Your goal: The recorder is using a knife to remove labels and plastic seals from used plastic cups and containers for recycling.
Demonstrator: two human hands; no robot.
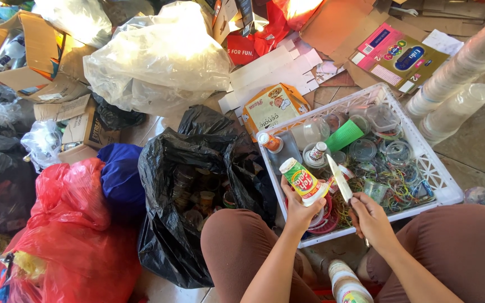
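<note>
- My left hand (298, 209) was closed around the lower part of a small plastic drink bottle (303, 180), fingers wrapped on its body, thumb side toward me; the bottle stood tilted, its green cap end pointing up and to the left.
- The bottle, white with a red, yellow and green label, was held just above the near left corner of a white plastic crate (437, 178).
- My right hand (370, 220) was shut on the handle of a knife (341, 179); the handle itself was hidden inside my fist.
- The knife's pale blade pointed up and away from me, slanting slightly left, its tip near the bottle's label; I could not tell whether blade and bottle touched.
- Both my forearms rose from the lower edge of the view, the left nearly straight up, the right angled in from the lower right, wrists close together over the crate's near rim.
- My knees, in brown trousers, flanked the arms.
- The crate held clear plastic lids, a green cup (344, 134), small bottles and coloured rubber bands.
- A black plastic bag (197, 185) lay open just left of the crate, cans inside.
- A red plastic bag (68, 235) lay farther left; stacked clear cups (467, 62) lay beyond the crate's right side.
</note>
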